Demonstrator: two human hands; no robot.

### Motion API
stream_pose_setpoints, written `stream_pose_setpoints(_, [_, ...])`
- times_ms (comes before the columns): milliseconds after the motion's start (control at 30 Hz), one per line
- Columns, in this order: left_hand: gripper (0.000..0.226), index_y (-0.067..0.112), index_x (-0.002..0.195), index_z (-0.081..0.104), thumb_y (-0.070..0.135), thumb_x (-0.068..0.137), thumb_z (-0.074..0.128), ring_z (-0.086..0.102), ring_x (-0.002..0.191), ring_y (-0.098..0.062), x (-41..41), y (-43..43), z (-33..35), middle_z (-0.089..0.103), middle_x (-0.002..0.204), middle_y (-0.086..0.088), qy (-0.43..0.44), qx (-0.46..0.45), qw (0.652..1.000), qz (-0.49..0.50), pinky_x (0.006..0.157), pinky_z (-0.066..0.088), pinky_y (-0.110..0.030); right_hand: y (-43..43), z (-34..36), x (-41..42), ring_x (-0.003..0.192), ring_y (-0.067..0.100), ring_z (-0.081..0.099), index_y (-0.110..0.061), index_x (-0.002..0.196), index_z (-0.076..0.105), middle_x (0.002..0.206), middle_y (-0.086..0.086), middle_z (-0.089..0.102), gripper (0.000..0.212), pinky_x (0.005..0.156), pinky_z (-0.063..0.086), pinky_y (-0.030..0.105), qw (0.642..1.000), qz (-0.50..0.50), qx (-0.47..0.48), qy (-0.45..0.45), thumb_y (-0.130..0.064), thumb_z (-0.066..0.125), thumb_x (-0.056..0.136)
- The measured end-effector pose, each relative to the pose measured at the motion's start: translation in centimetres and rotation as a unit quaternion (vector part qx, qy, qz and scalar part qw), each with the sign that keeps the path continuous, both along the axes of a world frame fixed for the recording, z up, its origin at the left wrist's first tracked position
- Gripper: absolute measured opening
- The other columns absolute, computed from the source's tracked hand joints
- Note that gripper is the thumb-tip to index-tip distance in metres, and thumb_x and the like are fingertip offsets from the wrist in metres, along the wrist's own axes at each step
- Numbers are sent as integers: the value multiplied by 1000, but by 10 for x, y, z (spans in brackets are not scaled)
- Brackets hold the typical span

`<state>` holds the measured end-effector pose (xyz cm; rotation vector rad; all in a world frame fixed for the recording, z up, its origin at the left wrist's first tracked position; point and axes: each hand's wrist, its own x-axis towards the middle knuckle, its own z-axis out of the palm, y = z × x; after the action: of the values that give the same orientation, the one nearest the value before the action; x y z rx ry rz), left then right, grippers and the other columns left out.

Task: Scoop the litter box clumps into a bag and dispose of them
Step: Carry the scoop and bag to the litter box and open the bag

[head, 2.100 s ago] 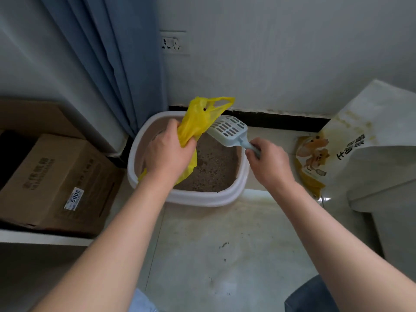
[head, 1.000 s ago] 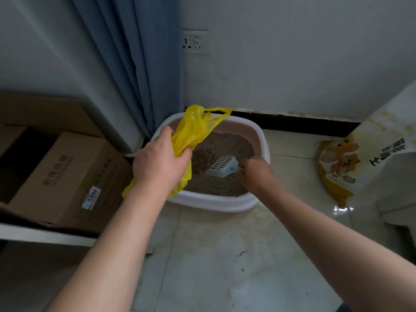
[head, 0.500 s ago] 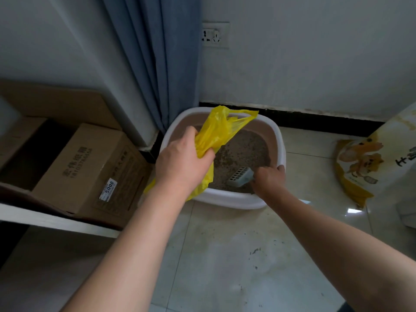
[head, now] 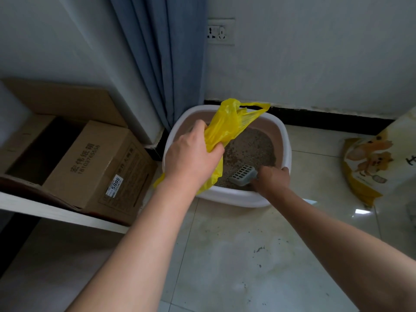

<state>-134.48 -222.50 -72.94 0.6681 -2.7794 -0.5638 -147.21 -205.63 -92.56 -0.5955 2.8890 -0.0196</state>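
Observation:
A white litter box (head: pixel 287 143) with a pinkish inner wall stands on the floor against the wall, holding grey-brown litter (head: pixel 249 147). My left hand (head: pixel 191 156) grips a bunched yellow plastic bag (head: pixel 227 127) above the box's left side. My right hand (head: pixel 272 179) holds the handle of a pale slotted scoop (head: pixel 244 175), whose head lies low in the litter by the box's near edge. Clumps cannot be told apart from the loose litter.
Cardboard boxes (head: pixel 94 163) sit on a low white shelf (head: pixel 60 213) at the left. A blue curtain (head: pixel 162 59) hangs behind the litter box. A yellow and white litter sack (head: pixel 373 165) leans at the right. Tiled floor (head: pixel 236 255) with scattered litter specks lies in front.
My right hand brought the scoop down from beside the bag into the litter at the box's near edge. My left hand kept hold of the bag. The view shifted left.

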Motion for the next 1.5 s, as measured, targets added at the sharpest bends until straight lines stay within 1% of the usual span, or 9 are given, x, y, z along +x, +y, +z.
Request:
stream_pose_setpoints(133, [35, 22, 103, 50, 50, 88, 62, 60, 91, -34, -9, 5, -2, 53, 88, 3, 11, 40, 999, 5, 67, 38, -36, -4, 42, -5, 80, 26, 64, -16, 95, 64, 86, 4, 67, 29, 67, 46, 33, 985, -17, -165, -36, -43, 55, 93])
stream_pose_setpoints(500, [44, 27, 119, 62, 55, 91, 44, 59, 113, -28, -55, 61, -6, 65, 117, -4, 22, 218, 970, -109, 95, 47, -40, 68, 153, -4, 86, 20, 69, -12, 101, 73, 95, 9, 75, 25, 79, 56, 38, 801, -176, -524, -227, -28, 53, 100])
stream_pose_setpoints(700, [32, 31, 114, 64, 11, 89, 64, 66, 105, -15, -69, 78, -15, 72, 111, 4, 5, 383, 916, -122, 95, 52, -36, 92, 179, -7, 94, 28, 73, -12, 111, 66, 102, 11, 75, 35, 84, 59, 42, 700, -241, -599, -306, -41, 51, 101])
stream_pose_setpoints(867, [41, 33, 96, 72, 7, 68, 58, 71, 100, -19, -79, 98, -26, 76, 100, 2, -33, 400, 898, -183, 89, 58, -46, 98, 183, -5, 85, 22, 73, -19, 98, 71, 91, 3, 76, 16, 70, 61, 35, 726, -181, -594, -295, -31, 61, 97])
stream_pose_setpoints(1000, [37, 30, 106, 70, 19, 71, 61, 67, 104, -12, -81, 109, -27, 74, 107, 7, -81, 398, 888, -215, 94, 56, -37, 102, 170, -11, 75, 24, 68, -24, 75, 70, 75, -2, 71, 8, 68, 60, 51, 829, -107, -530, -146, -19, 65, 79])
stream_pose_setpoints(1133, [21, 32, 93, 65, 13, 87, 59, 66, 98, -17, -80, 99, -15, 70, 99, 7, 57, 375, 924, -49, 82, 49, -29, 112, 163, -13, 72, 24, 68, -17, 73, 71, 70, 3, 70, 13, 69, 58, 50, 850, -196, -483, -77, -28, 72, 80])
stream_pose_setpoints(1200, [7, 27, 89, 64, 30, 92, 59, 67, 91, -25, -77, 99, 1, 70, 94, 1, 117, 425, 897, 34, 76, 48, -34, 116, 160, -14, 66, 25, 65, -14, 70, 69, 65, 4, 67, 20, 63, 55, 48, 867, -202, -453, -44, -31, 72, 80])
stream_pose_setpoints(1333, [93, 28, 119, 59, 93, 52, 60, 67, 100, -14, -73, 111, 10, 68, 111, 4, -47, 469, 881, -36, 91, 55, -39, 113, 158, -13, 68, 32, 62, -8, 72, 66, 66, 10, 64, 25, 58, 50, 45, 896, -170, -408, -39, -32, 71, 77])
stream_pose_setpoints(1500, [47, 32, 106, 62, 36, 60, 70, 69, 88, -20, -71, 103, -19, 70, 95, 5, -158, 272, 946, -74, 81, 58, -40, 114, 166, -12, 79, 21, 70, -14, 89, 70, 82, 2, 74, 7, 72, 57, 45, 868, -159, -459, -101, -17, 64, 87])
